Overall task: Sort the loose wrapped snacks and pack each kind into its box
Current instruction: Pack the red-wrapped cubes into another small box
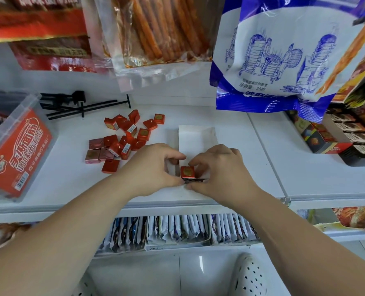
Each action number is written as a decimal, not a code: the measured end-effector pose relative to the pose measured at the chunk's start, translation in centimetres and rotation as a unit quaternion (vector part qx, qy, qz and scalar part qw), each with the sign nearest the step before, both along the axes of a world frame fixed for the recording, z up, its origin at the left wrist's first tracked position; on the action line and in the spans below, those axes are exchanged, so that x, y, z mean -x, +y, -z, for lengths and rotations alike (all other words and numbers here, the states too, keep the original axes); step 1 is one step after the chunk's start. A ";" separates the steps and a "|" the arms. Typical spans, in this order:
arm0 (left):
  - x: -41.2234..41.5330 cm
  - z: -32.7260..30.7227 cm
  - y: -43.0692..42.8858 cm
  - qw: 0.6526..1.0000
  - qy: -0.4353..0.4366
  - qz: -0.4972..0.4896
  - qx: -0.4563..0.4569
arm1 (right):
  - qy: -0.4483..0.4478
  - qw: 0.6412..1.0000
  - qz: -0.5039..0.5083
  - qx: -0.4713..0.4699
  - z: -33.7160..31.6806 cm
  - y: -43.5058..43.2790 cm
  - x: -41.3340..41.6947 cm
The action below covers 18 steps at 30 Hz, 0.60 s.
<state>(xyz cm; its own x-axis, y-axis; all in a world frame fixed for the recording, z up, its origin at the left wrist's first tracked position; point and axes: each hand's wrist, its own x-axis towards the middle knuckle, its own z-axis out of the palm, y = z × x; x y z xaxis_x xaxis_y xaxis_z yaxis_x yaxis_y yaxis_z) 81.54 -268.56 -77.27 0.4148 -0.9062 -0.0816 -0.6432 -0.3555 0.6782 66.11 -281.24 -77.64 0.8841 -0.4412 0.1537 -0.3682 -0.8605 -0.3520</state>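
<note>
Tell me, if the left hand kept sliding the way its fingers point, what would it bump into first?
The left hand points rightward at the small red snack cube in the white box, so it would probably meet that first, with the right hand just beyond. They look nearly touching already.

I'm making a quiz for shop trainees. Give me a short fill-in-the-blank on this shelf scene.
1. Both hands, left hand and right hand, meet at one ___ snack in the white box.
2. The loose snacks lie to the ___ of the white box.
3. The clear tub has a ___ label.

Missing words: red; left; red
</note>
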 end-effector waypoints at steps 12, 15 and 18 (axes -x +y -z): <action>-3.6 -1.9 5.5 0.987 -0.093 -0.132 -0.006 | 0.037 0.999 0.004 0.026 -2.7 1.3 -3.2; -5.6 -2.1 7.8 0.977 -0.117 -0.175 -0.024 | 0.041 0.998 -0.028 0.042 -2.2 3.6 -5.5; -6.4 -1.8 9.0 0.977 -0.120 -0.167 -0.044 | 0.029 0.997 -0.049 0.058 -1.3 5.5 -7.6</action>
